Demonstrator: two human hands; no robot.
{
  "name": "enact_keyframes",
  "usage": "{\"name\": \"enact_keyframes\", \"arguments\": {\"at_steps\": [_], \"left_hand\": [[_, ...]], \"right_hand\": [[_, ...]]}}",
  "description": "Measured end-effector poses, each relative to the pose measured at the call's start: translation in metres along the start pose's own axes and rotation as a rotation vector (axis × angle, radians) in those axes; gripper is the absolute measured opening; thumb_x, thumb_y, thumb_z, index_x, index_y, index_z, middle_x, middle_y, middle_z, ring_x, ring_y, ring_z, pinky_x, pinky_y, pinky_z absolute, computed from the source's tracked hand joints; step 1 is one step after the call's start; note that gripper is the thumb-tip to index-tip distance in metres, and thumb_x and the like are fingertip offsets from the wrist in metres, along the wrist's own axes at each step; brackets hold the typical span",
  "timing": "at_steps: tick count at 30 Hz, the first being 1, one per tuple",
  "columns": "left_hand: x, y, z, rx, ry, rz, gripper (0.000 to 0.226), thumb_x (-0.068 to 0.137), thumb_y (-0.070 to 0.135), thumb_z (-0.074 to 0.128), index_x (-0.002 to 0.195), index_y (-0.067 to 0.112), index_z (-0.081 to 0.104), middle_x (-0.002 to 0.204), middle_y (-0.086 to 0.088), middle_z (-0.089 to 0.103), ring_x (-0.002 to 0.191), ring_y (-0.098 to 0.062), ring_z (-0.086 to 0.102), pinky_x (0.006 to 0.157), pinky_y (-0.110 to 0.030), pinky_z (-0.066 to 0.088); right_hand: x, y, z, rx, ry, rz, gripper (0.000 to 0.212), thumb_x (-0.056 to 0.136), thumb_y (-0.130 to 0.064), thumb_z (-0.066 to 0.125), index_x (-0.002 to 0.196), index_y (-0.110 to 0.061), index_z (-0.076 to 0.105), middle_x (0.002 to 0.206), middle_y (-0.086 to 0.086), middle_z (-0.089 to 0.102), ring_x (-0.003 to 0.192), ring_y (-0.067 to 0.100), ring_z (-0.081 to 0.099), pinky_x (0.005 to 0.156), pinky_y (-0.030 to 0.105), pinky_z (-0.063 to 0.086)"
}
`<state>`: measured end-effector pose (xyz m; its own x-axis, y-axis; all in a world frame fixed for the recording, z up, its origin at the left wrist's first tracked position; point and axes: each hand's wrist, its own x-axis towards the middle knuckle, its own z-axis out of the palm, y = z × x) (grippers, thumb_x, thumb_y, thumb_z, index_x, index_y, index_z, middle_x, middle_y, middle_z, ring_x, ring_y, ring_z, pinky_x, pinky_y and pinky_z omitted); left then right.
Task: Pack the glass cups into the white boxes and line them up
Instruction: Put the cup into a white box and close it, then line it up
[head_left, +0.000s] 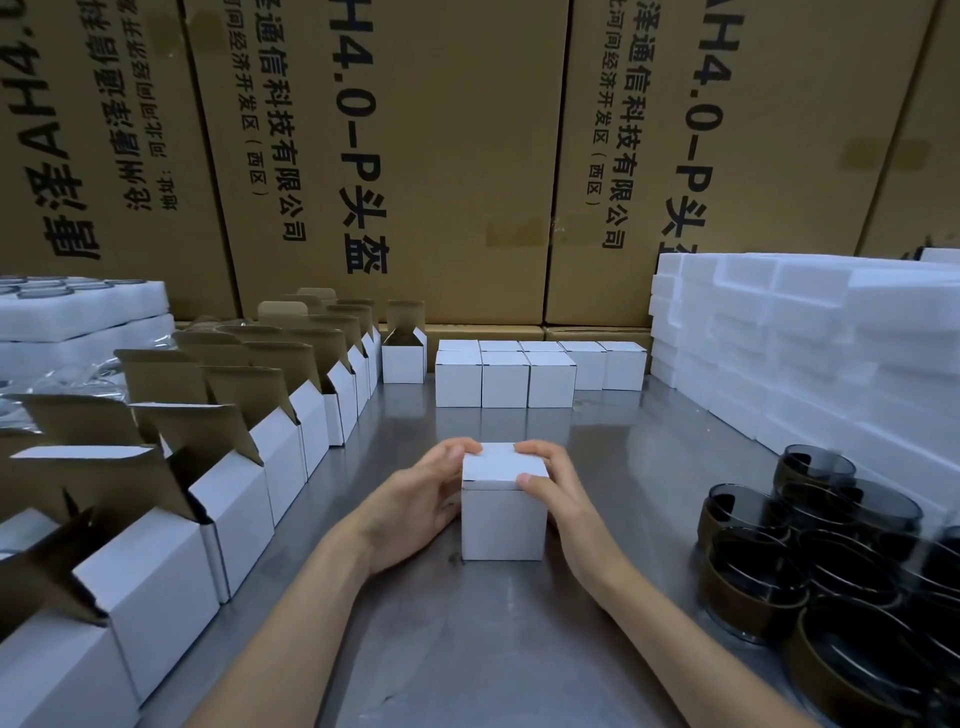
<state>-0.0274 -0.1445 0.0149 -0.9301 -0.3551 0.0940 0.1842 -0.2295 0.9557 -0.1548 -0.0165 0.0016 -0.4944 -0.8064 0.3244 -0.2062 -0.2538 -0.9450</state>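
Both hands, left hand (415, 499) and right hand (558, 499), grip closed white box (503, 514)

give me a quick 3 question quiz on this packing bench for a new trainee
1. True or false: the box between the left hand and the right hand has its lid closed.
2. On which side of the table are the dark glass cups?
A. the person's left
B. the person's right
C. the far edge
3. Fill in: the open boxes on the left show a ____ inside.

Key
1. True; both hands grip its top edges.
2. B; they stand near the foam stack.
3. Brown; the closed boxes lined up at the far end show only white.
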Motion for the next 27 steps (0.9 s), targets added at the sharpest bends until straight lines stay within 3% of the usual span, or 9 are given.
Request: {"name": "enact_keyframes", "arguments": {"at_steps": [3,6,9,11,13,17,21,24,27], "left_hand": [[0.003,-0.001,0.000,0.084,0.022,0.016,0.029,0.079,0.024,0.064,0.106,0.020,0.056,0.111,-0.001,0.066,0.101,-0.014,0.061,0.093,-0.024,0.046],[0.005,-0.003,0.002,0.154,0.052,0.050,0.035,0.078,0.026,0.070,0.112,0.021,0.060,0.118,-0.003,0.066,0.105,-0.018,0.064,0.087,-0.025,0.050],[0.005,-0.007,0.001,0.276,0.119,0.082,0.048,0.073,0.049,0.075,0.118,0.037,0.062,0.130,-0.001,0.060,0.117,-0.015,0.059,0.102,-0.032,0.044],[0.007,-0.011,0.002,0.394,0.150,0.087,0.057,0.071,0.069,0.067,0.123,0.050,0.056,0.135,0.007,0.055,0.127,-0.009,0.050,0.112,-0.037,0.034],[0.011,-0.013,0.006,0.423,0.177,0.077,0.058,0.071,0.082,0.052,0.124,0.058,0.051,0.142,0.018,0.046,0.135,-0.004,0.038,0.116,-0.038,0.025],[0.021,-0.017,0.006,0.407,0.355,0.110,0.071,0.055,0.097,0.037,0.117,0.065,0.050,0.141,0.029,0.033,0.134,0.002,0.025,0.115,-0.035,0.016],[0.035,-0.019,-0.009,0.366,0.478,0.171,0.072,0.073,0.079,0.043,0.137,0.047,0.042,0.147,0.022,0.028,0.136,0.001,0.023,0.114,-0.035,0.015],[0.054,-0.018,-0.021,0.416,0.539,0.190,0.051,0.093,0.056,0.044,0.140,0.036,0.043,0.150,0.012,0.028,0.136,-0.005,0.028,0.115,-0.034,0.019],[0.076,-0.014,-0.035,0.469,0.594,0.177,0.048,0.096,0.047,0.046,0.141,0.032,0.041,0.151,0.006,0.025,0.135,-0.010,0.029,0.105,-0.028,0.023]], "right_hand": [[0.000,0.002,0.003,-0.105,0.041,-0.047,0.019,0.085,-0.027,0.049,0.099,-0.032,0.060,0.121,-0.015,0.048,0.122,0.000,0.039,0.097,0.013,0.033],[-0.002,0.005,0.002,-0.379,0.151,-0.177,0.031,0.094,-0.014,0.047,0.089,-0.042,0.061,0.126,-0.024,0.038,0.126,-0.006,0.030,0.090,0.008,0.030],[-0.008,0.004,0.004,-0.714,0.241,-0.270,0.014,0.086,-0.053,0.050,0.097,-0.046,0.056,0.136,-0.024,0.029,0.128,-0.003,0.026,0.077,0.024,0.036],[-0.008,0.009,0.006,-0.875,0.284,-0.285,0.048,0.072,-0.077,0.043,0.105,-0.043,0.053,0.141,-0.021,0.024,0.128,0.001,0.026,0.074,0.030,0.042],[-0.005,0.010,0.007,-0.962,0.331,-0.274,0.060,0.066,-0.081,0.045,0.110,-0.041,0.051,0.144,-0.016,0.021,0.127,0.008,0.029,0.073,0.031,0.046],[0.011,0.018,-0.007,-0.974,0.458,-0.158,0.050,0.076,-0.061,0.060,0.117,-0.035,0.050,0.146,-0.005,0.021,0.127,0.022,0.029,0.075,0.033,0.041],[0.036,0.026,-0.028,-0.887,0.634,0.042,0.046,0.086,-0.049,0.059,0.128,-0.035,0.048,0.149,0.005,0.016,0.127,0.032,0.024,0.088,0.044,0.041],[0.061,0.032,-0.037,-0.878,0.733,0.141,0.045,0.091,-0.044,0.054,0.134,-0.036,0.043,0.149,0.008,0.014,0.123,0.035,0.025,0.086,0.044,0.042],[0.090,0.041,-0.046,-0.834,0.805,0.193,0.042,0.094,-0.040,0.052,0.135,-0.038,0.043,0.149,0.010,0.015,0.121,0.037,0.026,0.083,0.044,0.042]]}}
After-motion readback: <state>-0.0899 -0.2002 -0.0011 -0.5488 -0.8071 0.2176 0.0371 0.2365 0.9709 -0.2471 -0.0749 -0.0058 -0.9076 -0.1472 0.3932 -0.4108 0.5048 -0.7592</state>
